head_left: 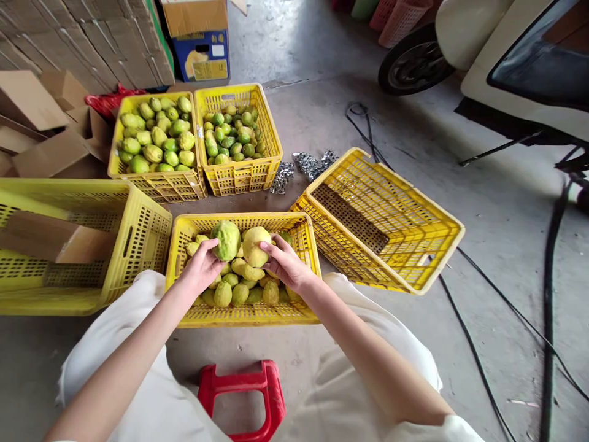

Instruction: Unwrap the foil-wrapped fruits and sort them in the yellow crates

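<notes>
My left hand [206, 265] is closed on a bumpy green fruit [226, 240], held at its left side by the thumb and fingers. On the right, my right hand [284, 263] grips a paler yellow fruit [256, 247], the thumb on its near face. Both are large, roundish and lemon- or guava-like; I cannot tell which kind. They are side by side above a yellow plastic crate [251, 315] between my knees. Inside it lie several smaller yellow-green fruits [240, 294], partly hidden by my hands.
Behind stand two yellow crates, one of greenish fruits [157, 139], one of smaller fruits [234, 136]. A tilted crate [381, 209] is at right, a larger crate [138, 245] holding cardboard at left. A red stool [271, 393] is below; black cables [550, 270] cross the floor near a vehicle [501, 73].
</notes>
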Tool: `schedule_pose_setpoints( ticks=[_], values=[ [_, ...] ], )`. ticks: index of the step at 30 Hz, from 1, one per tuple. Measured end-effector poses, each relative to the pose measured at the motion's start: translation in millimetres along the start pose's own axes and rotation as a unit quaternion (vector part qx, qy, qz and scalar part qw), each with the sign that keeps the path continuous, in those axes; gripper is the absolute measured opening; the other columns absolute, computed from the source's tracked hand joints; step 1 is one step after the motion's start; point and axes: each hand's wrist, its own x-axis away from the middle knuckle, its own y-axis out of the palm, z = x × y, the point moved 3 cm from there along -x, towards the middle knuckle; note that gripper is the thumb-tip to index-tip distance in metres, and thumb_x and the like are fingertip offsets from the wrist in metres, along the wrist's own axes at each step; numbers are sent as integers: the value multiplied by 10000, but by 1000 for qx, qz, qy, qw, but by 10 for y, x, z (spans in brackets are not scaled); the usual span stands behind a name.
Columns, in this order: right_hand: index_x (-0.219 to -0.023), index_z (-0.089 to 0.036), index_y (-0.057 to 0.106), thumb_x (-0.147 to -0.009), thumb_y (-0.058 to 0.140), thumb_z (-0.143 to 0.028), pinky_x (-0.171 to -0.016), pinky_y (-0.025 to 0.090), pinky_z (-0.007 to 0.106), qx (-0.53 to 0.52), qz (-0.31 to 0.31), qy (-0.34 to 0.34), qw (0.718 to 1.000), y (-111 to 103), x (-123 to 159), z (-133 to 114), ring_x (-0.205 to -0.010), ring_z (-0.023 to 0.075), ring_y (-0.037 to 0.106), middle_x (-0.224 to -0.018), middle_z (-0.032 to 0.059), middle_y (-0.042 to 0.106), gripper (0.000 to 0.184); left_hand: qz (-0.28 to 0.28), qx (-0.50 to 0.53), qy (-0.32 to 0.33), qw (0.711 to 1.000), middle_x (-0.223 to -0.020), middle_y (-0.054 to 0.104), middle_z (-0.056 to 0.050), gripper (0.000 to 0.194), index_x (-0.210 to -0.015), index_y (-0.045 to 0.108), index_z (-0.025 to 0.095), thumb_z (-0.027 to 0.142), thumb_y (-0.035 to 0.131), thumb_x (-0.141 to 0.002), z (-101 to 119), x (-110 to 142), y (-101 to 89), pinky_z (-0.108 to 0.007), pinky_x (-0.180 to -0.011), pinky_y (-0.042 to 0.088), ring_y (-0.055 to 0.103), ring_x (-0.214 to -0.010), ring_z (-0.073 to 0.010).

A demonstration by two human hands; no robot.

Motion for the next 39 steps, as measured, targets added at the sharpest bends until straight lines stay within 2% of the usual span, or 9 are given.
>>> schedule_pose_setpoints(
  ticks=[4, 9, 13, 20, 23, 27, 33, 39],
  values=[
    [-1133, -287, 623, -656, 897, -474, -796, 592, 281, 2, -23, -28, 999, 33, -12, -52, -959, 188, 707, -1033, -4, 733, 581, -9, 7, -19, 1000, -997, 765, -98, 224, -1075, 664, 169, 169, 653, -851, -17, 27, 32, -333, -779, 663, 731, -854, -200],
    [-1039, -273, 634, -626, 923, -411, -872, 608, 334, -27, -37, -34, 998, 12, -29, -53, -950, 201, 719, -987, -10, 718, 523, -3, 11, -16, 1000, -966, 763, -96, 269, -1090, 658, 177, 199, 677, -822, 22, 44, 50, -349, -753, 657, 726, -831, -212],
    [-979, -257, 620, -598, 942, -341, -875, 621, 357, -40, -37, -29, 998, 3, -20, -25, -905, 184, 717, -1019, -14, 687, 506, 3, 14, -7, 1000, -912, 756, -94, 259, -1065, 659, 170, 223, 677, -812, 42, 47, 58, -376, -746, 655, 723, -786, -223],
    [-1149, -299, 655, -661, 901, -407, -880, 594, 317, -36, -29, -27, 999, -1, -28, -30, -970, 183, 709, -1098, -7, 723, 557, 0, 43, 9, 999, -1000, 763, -103, 278, -1129, 664, 156, 169, 631, -853, 42, 76, 92, -314, -804, 647, 735, -873, -203],
    [-1099, -280, 664, -657, 896, -464, -872, 588, 309, -51, -23, -21, 998, -12, -45, -25, -954, 187, 709, -1045, -1, 736, 532, 1, 58, 10, 998, -998, 760, -107, 294, -1163, 654, 151, 182, 617, -874, 60, 88, 103, -298, -783, 645, 735, -867, -205],
    [-1001, -284, 595, -621, 927, -420, -910, 594, 350, -73, -34, -33, 996, -1, -37, -34, -959, 199, 725, -1036, -23, 728, 522, -2, 80, 34, 996, -967, 757, -105, 308, -1195, 638, 129, 150, 579, -894, 83, 80, 95, -298, -765, 642, 729, -841, -196],
    [-1002, -269, 554, -619, 928, -455, -899, 584, 349, -27, -54, -16, 998, 23, -21, -17, -918, 198, 728, -979, -8, 731, 566, 11, 80, 48, 996, -981, 754, -96, 371, -1238, 627, 127, 134, 587, -868, 65, 61, 77, -292, -762, 637, 724, -828, -189],
    [-1178, -316, 547, -601, 943, -352, -850, 566, 302, 19, -91, -31, 995, 109, 41, -41, -911, 172, 688, -955, -38, 714, 701, -32, 66, 41, 996, -1020, 756, -121, 403, -1280, 611, 123, 162, 582, -881, 66, 81, 95, -349, -841, 644, 740, -925, -233]
  ],
)
